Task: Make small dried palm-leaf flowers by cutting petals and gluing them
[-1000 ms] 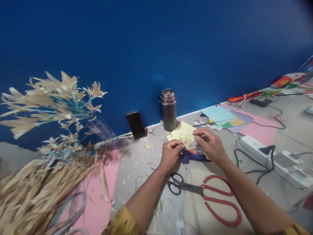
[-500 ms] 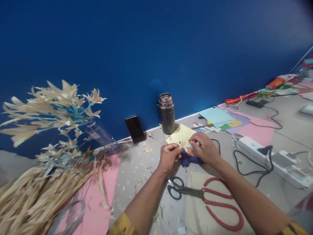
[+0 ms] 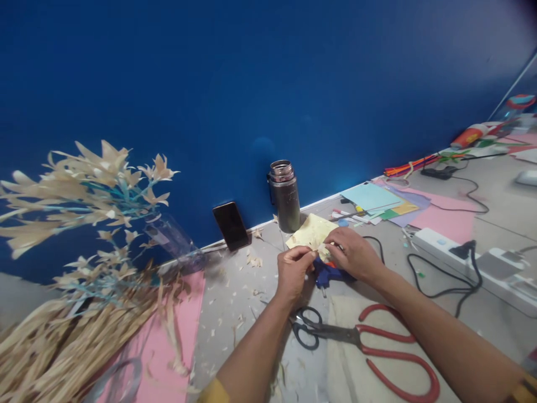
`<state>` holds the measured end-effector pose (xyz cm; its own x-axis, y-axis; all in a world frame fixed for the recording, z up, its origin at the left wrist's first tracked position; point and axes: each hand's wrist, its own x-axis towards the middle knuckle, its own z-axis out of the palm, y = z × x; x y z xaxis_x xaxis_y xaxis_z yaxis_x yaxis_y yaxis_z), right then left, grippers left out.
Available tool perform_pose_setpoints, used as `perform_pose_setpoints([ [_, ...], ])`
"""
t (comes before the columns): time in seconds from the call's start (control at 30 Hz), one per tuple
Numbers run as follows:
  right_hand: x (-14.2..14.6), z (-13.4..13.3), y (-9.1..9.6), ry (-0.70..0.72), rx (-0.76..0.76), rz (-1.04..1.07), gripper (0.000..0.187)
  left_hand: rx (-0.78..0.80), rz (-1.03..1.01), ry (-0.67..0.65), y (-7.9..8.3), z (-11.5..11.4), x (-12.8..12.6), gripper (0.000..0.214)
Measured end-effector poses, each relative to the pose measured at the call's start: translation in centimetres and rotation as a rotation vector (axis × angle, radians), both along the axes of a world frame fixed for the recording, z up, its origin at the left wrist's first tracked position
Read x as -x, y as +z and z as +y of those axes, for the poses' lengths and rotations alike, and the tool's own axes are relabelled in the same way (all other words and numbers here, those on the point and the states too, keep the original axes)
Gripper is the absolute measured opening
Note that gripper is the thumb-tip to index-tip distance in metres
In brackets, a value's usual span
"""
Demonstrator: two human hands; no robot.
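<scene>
Both hands are close together over the grey worktop [image 3: 235, 291]. The left hand [image 3: 293, 272] has thumb and forefinger pinched shut on a small pale straw-coloured scrap [image 3: 322, 251]. The right hand [image 3: 353, 254] curls in from the other side with its fingertips closed on the same scrap, so it's held between the two just above the table.

The scrap sits right at the near edge of a crumpled pale yellow paper sheet [image 3: 309, 229]. Honestly it's too small and blurry to tell if it touches that sheet or is a separate bit.

Right under the hands lies a dark blue glue gun [image 3: 331, 275], partly hidden by the right hand. Nearer the person, small black-handled scissors [image 3: 308, 331] overlap big red-handled shears [image 3: 398, 358].

Behind the yellow sheet a dark metal flask [image 3: 286, 197] stands upright by the blue wall [image 3: 268, 84], with a black phone [image 3: 231, 225] leaning on the wall to its left. Far left there's a bunch of dried pale leaves on blue stems [image 3: 84, 190], over a pink sheet [image 3: 168, 347]. Off right is a white power strip [image 3: 444, 246] with a black cable [image 3: 444, 291] plugged in.
</scene>
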<state>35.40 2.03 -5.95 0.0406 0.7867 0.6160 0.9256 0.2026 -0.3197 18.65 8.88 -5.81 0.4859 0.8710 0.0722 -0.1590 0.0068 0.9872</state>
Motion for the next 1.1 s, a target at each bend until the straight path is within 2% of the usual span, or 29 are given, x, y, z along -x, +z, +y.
perform_pose_setpoints([
  [0.1, 0.0, 0.1, -0.1, 0.014, 0.021, 0.038, 0.017, 0.007, -0.007, -0.007, -0.3, 0.2, 0.0, 0.022],
  [0.27, 0.2, 0.1, 0.0, 0.031, 0.102, 0.298, 0.015, 0.089, -0.023, -0.024, -0.6, 0.2, -0.1, 0.020],
  [0.37, 0.5, 0.0, 0.4, 0.044, 0.130, 0.362, 0.016, 0.099, -0.026, -0.035, -0.6, 0.2, -0.1, 0.023],
  [0.47, 0.7, -0.1, 0.9, 0.050, 0.147, 0.423, 0.023, 0.091, -0.035, -0.025, -0.6, 0.4, 0.1, 0.023],
  [0.6, 0.8, -0.3, 1.6, 0.099, 0.196, 0.741, 0.040, 0.054, -0.013, -0.016, -0.8, 0.8, 0.3, 0.024],
  [0.7, 0.9, -0.3, 1.8, 0.148, 0.247, 0.923, 0.041, 0.032, -0.007, -0.060, -1.0, 0.8, 0.2, 0.025],
  [0.9, 1.1, -0.5, 1.9, 0.186, 0.328, 0.988, 0.040, 0.034, 0.010, -0.149, -1.2, 0.2, 0.1, 0.023],
  [1.1, 1.2, -0.5, 1.8, 0.210, 0.344, 0.997, 0.035, 0.056, -0.005, -0.188, -1.0, 0.3, 0.4, 0.023],
])
